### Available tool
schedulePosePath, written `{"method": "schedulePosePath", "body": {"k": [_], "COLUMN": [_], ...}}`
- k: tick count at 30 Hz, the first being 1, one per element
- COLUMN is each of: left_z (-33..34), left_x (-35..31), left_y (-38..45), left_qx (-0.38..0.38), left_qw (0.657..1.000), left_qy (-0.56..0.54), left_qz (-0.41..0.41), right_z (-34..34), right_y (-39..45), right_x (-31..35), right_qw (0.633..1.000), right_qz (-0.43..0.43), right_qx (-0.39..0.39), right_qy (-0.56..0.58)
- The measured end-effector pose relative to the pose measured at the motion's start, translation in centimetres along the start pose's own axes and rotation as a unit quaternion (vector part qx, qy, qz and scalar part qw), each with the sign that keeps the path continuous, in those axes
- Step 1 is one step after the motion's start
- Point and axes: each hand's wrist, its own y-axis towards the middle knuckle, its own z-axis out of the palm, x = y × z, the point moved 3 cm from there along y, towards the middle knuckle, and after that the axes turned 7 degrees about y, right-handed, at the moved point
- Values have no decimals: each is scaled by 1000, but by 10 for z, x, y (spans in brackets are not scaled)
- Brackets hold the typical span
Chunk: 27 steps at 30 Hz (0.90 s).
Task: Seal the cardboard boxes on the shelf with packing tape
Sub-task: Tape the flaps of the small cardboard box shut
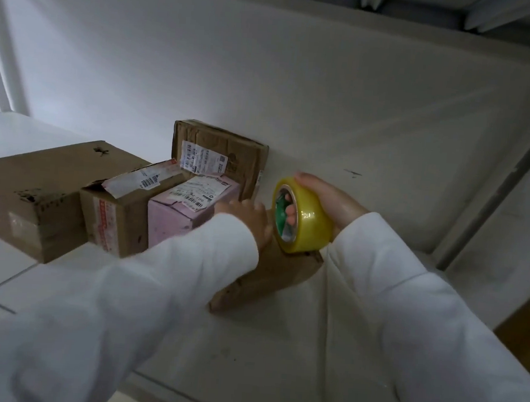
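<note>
On the white shelf (279, 343), nearest box: a flat brown cardboard box (268, 276) lies at the front right, mostly hidden under the two hands.
Tape: the yellow roll of packing tape (303, 216) stands on edge on that box's top, near its far end.
Step in hand: it looks like a strip is being started on this box; no drawn tape shows.
Next move: likely pulling the roll along the seam while the other hand holds the box down.
Right hand (329, 202): fingers hooked through the roll's core, thumb curled over its rim.
Left hand (253, 222): rests flat on the box beside the roll, fingers straight and close together.
Other boxes: a pink box (181, 213) and three brown boxes (38, 197) stand behind and to the left.
</note>
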Motion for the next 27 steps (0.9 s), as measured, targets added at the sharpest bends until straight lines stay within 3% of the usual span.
{"method": "schedulePosePath", "body": {"k": [3,14,18,23,27], "left_z": [15,26,30,43,50], "left_x": [-4,0,-5,11,11], "left_y": [-13,-1,19,34,35], "left_qx": [-53,60,33,121,145], "left_qw": [998,998,999,981,973], "left_qy": [-16,-23,-28,-113,-147], "left_qz": [9,11,6,-101,-99], "right_z": [0,2,-12,-18,-29], "right_y": [3,-9,-17,-37,-46], "right_x": [2,10,12,5,-19], "right_qw": [1000,996,991,971,945], "right_qz": [5,51,82,130,173], "right_qx": [4,-33,-34,22,2], "right_qy": [-7,-71,-98,-198,-279]}}
